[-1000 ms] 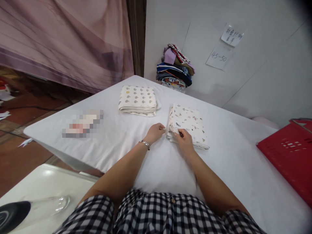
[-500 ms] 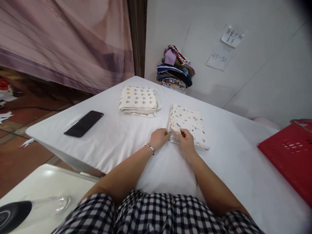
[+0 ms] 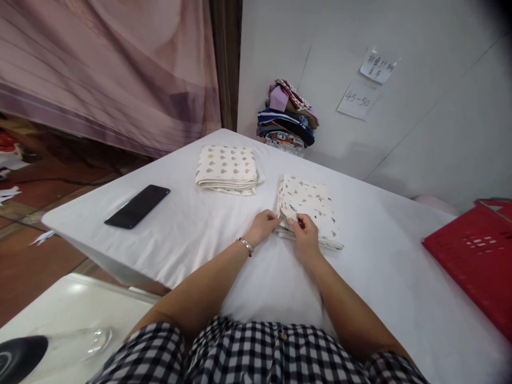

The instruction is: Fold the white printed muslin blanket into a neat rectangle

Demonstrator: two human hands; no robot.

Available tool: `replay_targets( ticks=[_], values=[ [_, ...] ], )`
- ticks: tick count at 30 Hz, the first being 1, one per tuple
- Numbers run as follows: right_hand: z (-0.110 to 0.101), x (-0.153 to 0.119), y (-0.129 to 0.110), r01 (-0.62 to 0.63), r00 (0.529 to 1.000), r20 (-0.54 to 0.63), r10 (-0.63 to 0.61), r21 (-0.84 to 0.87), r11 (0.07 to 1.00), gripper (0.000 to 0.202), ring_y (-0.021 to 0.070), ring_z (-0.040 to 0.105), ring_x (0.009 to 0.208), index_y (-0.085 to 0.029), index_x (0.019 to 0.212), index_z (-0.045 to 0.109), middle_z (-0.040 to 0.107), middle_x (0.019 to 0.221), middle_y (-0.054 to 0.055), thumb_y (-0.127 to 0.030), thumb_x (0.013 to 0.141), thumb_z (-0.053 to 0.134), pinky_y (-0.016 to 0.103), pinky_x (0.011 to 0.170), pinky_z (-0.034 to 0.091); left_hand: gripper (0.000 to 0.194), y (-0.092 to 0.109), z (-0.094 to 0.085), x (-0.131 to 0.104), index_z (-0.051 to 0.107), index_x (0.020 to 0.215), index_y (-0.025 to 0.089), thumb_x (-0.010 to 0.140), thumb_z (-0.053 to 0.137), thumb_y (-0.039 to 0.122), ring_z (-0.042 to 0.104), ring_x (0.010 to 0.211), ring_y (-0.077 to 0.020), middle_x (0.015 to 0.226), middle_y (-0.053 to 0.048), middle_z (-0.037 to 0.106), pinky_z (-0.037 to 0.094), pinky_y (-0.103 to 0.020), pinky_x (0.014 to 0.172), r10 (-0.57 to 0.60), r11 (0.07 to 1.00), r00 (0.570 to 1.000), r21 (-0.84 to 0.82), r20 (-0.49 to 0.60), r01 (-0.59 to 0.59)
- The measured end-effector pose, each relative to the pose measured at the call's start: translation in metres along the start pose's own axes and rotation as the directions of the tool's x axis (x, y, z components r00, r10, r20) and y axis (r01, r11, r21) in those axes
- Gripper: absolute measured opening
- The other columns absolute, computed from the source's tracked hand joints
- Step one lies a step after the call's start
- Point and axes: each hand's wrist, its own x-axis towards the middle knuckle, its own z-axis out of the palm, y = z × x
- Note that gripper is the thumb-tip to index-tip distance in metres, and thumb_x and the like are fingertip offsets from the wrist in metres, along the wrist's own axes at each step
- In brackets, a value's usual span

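A folded white cloth with small scattered prints [image 3: 310, 205] lies on the white-covered table [image 3: 380, 256], in front of me. My left hand [image 3: 263, 225] pinches the edge at its near left corner. Beside it, my right hand [image 3: 305, 233] has thumb and fingers closed on the same corner, where the layers are slightly lifted. Another folded cloth, printed with rows of grey shapes [image 3: 228, 165], rests farther back to the left, touched by neither hand.
A black phone [image 3: 138, 206] lies on the table's left part. A red basket [image 3: 476, 256] stands at the right edge. Behind the table is a pile of folded clothes [image 3: 286, 120] by the wall. A white surface with a clear bottle [image 3: 80, 341] is at lower left.
The view has tilted slightly, so the scene sits a little lower. My left fingers have shifted slightly at the cloth's corner; both hands stay there.
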Motion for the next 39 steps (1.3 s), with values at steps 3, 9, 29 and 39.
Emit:
replay_targets(
  ticks=[3,9,29,39],
  values=[
    [-0.001,0.000,0.000,0.023,0.999,-0.028,-0.023,-0.013,1.000,0.020,0.0134,0.046,0.068,-0.019,0.083,0.056,0.052,0.074,-0.001,-0.039,0.080,0.052,0.026,0.063,0.038,0.013,-0.001,0.001,0.001,0.048,0.063,0.017,0.070,0.059,0.019,0.047,0.048,-0.0073,0.051,0.007,0.048,0.038,-0.019,0.050,0.037,0.997,0.999,-0.070,0.004,-0.036],
    [0.000,-0.002,-0.001,0.161,0.986,-0.017,-0.165,-0.141,0.977,0.015,0.0134,0.046,0.070,-0.019,0.083,0.053,0.052,0.078,0.000,-0.034,0.083,0.050,0.026,0.065,0.038,0.011,-0.008,0.007,0.004,0.049,0.070,0.017,0.067,0.059,0.018,0.048,0.050,-0.0081,0.056,0.006,0.051,0.040,-0.020,0.050,0.143,0.971,0.990,-0.191,0.000,-0.140],
    [0.007,-0.009,0.002,0.376,0.927,0.165,-0.338,-0.414,0.829,0.022,0.0222,0.049,0.090,-0.016,0.101,0.051,0.057,0.096,0.010,-0.029,0.085,0.045,0.035,0.076,0.041,0.019,-0.006,0.006,0.000,0.043,0.085,0.020,0.068,0.050,0.013,0.051,0.047,-0.0076,0.055,0.008,0.052,0.038,-0.017,0.047,0.177,0.940,0.984,-0.302,0.027,-0.160],
    [-0.004,0.008,0.007,-0.024,1.000,0.013,0.025,-0.073,0.997,0.029,0.0148,0.050,0.065,-0.017,0.093,0.058,0.059,0.078,0.001,-0.040,0.077,0.053,0.027,0.062,0.041,0.018,-0.009,-0.008,0.002,0.056,0.092,0.021,0.078,0.050,0.031,0.057,0.070,-0.0142,0.084,-0.002,0.064,0.040,-0.026,0.063,0.340,0.857,0.936,0.440,-0.092,-0.268]
  ],
)
